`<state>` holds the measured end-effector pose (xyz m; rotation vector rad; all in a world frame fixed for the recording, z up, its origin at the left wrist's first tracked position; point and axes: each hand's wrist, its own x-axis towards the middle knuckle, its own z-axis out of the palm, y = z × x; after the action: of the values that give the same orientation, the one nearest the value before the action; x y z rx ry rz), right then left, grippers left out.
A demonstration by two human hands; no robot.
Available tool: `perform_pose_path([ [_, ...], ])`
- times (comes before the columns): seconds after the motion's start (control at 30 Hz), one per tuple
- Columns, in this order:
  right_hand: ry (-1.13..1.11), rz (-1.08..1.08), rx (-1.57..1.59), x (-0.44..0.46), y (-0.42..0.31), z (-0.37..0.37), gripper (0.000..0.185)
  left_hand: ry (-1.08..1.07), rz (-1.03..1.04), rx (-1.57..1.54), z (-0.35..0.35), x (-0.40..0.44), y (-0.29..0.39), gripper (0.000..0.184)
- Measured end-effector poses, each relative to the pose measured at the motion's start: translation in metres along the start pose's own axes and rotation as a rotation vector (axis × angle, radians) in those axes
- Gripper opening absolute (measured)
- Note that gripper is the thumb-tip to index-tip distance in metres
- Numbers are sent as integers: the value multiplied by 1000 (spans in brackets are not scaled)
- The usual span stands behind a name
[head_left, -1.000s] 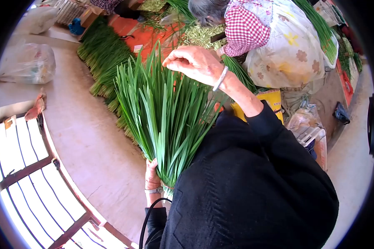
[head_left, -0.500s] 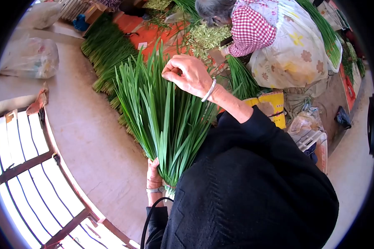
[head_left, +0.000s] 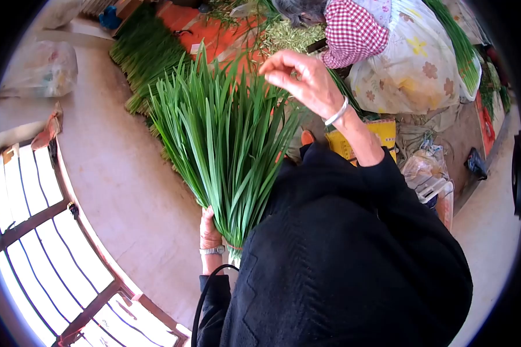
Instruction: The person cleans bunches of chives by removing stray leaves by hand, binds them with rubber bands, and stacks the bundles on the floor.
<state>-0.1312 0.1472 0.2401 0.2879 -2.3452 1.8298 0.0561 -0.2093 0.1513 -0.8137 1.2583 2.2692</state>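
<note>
A large bunch of long green leaves [head_left: 220,139] fans upward, its pale lower ends bound with a thin reddish band. My left hand [head_left: 209,230], with a watch at the wrist, is wrapped round the bunch near its base; the leaves hide part of its fingers. My right hand [head_left: 307,81], with a bracelet at the wrist, is raised at the upper right of the leaf tips. Its thumb and index finger are brought together in a pinch; anything between them is too small to make out.
A row of green bunches [head_left: 147,63] lies on the floor beyond. A co-worker [head_left: 356,34] in a checked sleeve bends over cut pieces [head_left: 289,37] on a red sheet. Yellow packaging [head_left: 382,132] and a plastic bag [head_left: 425,165] lie right; a barred window [head_left: 52,243] is at left.
My right hand has moved down to the leaf tips, then right and up away from them. My left hand stays round the base, and the bunch has shifted slightly. The co-worker's head has moved slightly.
</note>
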Motion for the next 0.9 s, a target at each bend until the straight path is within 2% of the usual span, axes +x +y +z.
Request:
perform_pose_path([
  [0.07, -134, 47, 3, -15, 1, 4, 11, -12, -23, -42, -6, 1, -4, 55],
  [0.2, -164, 36, -26, -31, 11, 16, 12, -8, -32, -65, -5, 4, -6, 55],
  [0.27, -222, -89, -178, -35, 14, 19, 10, -16, -35, -64, -12, 5, -9, 55],
  [0.37, -196, -126, -174, -39, 16, 22, 8, -36, -36, -70, -17, 5, -11, 56],
  [0.43, -163, -58, -90, -42, 10, 19, 7, -47, -30, -79, -16, 5, -12, 56],
  [0.67, -119, -203, -360, -50, 16, 28, 12, -50, -17, -82, -16, 4, -12, 57],
  [0.9, -155, -277, -449, -51, 18, 37, 9, -32, -29, -80, -29, 7, -16, 55],
])
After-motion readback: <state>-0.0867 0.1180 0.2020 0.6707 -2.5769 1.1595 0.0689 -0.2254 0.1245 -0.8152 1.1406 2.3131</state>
